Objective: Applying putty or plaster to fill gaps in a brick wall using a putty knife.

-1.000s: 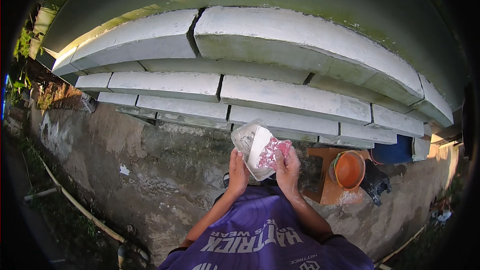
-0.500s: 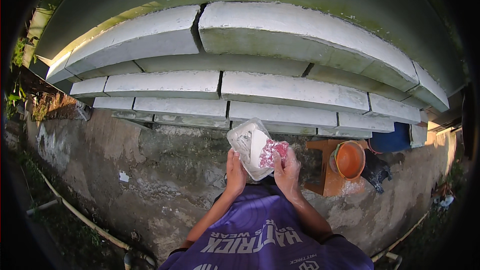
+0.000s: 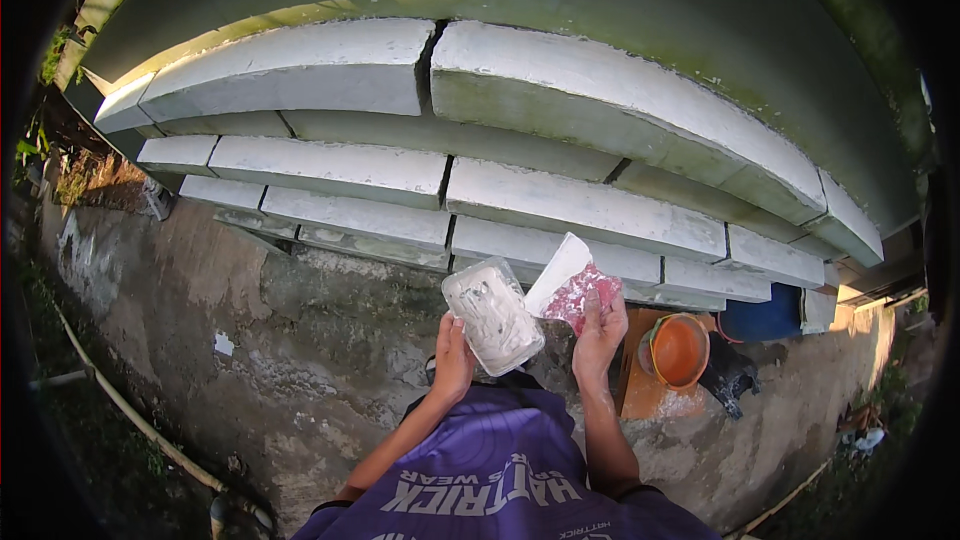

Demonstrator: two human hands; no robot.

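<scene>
My left hand [image 3: 455,360] grips the lower left edge of a clear plastic container [image 3: 450,287], which is smeared inside with white putty [image 3: 492,318]. In my right hand [image 3: 600,332] is a putty scraper [image 3: 560,275]; its red part is spattered with white and its broad blade is coated white. The scraper is just right of the container, apart from it, with the blade tilted up and left. Both stand out in front of my purple shirt, with the white-topped ledges beyond.
Stepped ledges [image 3: 590,197] of long blocks with dark gaps run across ahead, below a greenish wall [image 3: 600,0]. An orange bucket [image 3: 680,352] sits on a brown stool [image 3: 640,395] at right, beside a dark cloth [image 3: 730,372] and a blue tub [image 3: 760,318]. Pipes [image 3: 130,390] edge the concrete floor.
My right hand has lifted the scraper out of the container and moved it right. The container, in my left hand, has shifted slightly down, showing more of the putty. My view has turned slightly.
</scene>
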